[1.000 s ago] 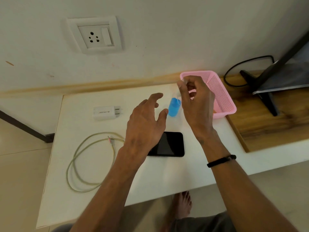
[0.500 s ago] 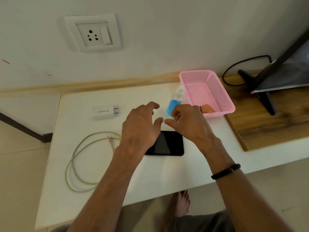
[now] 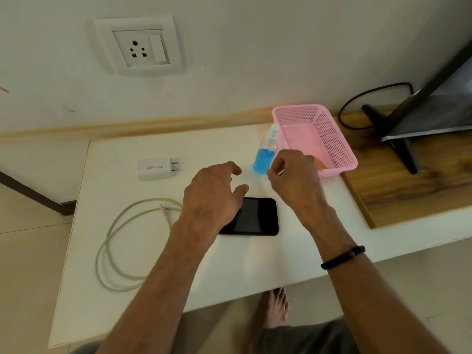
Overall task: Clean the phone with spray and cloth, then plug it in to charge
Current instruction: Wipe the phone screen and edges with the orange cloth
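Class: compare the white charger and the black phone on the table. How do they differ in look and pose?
The charger is white and blocky, with prongs at one end; the phone is black, flat and glossy. The charger lies in full view; the phone is partly hidden under the left hand. Both lie on the white table, unplugged.

both arms are bare, with no sleeves. a thin black band (image 3: 342, 257) goes around the right wrist. one bare foot (image 3: 277, 306) shows, and grey shorts (image 3: 304, 339).
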`<action>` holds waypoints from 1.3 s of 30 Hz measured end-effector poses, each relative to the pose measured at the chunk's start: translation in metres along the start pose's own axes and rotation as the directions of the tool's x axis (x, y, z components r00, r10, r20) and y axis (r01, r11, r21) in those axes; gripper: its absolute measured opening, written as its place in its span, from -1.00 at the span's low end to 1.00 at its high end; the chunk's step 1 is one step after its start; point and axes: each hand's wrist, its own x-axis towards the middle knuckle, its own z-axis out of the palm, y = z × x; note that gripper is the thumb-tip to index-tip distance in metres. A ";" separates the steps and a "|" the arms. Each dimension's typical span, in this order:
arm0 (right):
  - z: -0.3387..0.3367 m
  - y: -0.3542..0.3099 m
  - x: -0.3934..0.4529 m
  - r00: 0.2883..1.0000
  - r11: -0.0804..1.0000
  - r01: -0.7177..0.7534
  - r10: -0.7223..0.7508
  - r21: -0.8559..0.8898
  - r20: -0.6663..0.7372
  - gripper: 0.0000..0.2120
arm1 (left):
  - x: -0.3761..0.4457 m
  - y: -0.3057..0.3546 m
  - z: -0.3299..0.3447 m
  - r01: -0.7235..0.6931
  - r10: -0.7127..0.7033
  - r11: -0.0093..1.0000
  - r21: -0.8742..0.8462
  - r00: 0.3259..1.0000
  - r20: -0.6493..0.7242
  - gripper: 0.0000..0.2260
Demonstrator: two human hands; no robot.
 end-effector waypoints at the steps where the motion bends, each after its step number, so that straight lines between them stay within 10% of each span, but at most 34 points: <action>1: -0.008 0.000 0.002 0.997 1.000 -0.001 0.002 0.015 -0.076 -0.79 | 0.000 -0.001 0.000 0.005 -0.005 1.000 -0.005 1.000 0.001 -0.67; 4: -0.029 0.007 0.010 0.974 1.000 -0.001 -0.004 -0.026 -0.227 -0.89 | -0.001 -0.003 -0.002 0.014 -0.014 1.000 0.001 1.000 0.008 -0.69; 11: -0.013 0.032 0.015 0.982 0.938 -0.179 0.191 -0.295 0.011 -0.39 | -0.002 -0.009 -0.008 0.020 -0.020 0.999 0.030 1.000 0.015 -0.70; 21: -0.013 0.033 0.014 0.986 0.934 -0.153 0.166 -0.323 0.011 -0.35 | -0.003 -0.010 -0.012 0.031 -0.032 0.998 0.049 0.999 0.028 -0.69; 30: -0.039 0.018 0.018 0.952 0.955 -0.204 0.245 0.216 -0.185 -0.31 | -0.004 -0.011 -0.015 0.016 -0.016 1.000 -0.004 1.000 -0.007 -0.73; 34: -0.067 0.002 0.005 0.861 0.716 -0.220 0.462 0.663 -0.213 -0.45 | -0.005 -0.008 -0.016 -0.004 -0.004 0.993 -0.120 0.998 -0.063 -0.81; 39: -0.073 -0.010 -0.044 0.891 0.239 -0.329 0.400 0.914 0.216 -0.68 | -0.003 0.003 -0.018 0.071 -0.020 0.849 -0.524 0.995 0.102 -0.79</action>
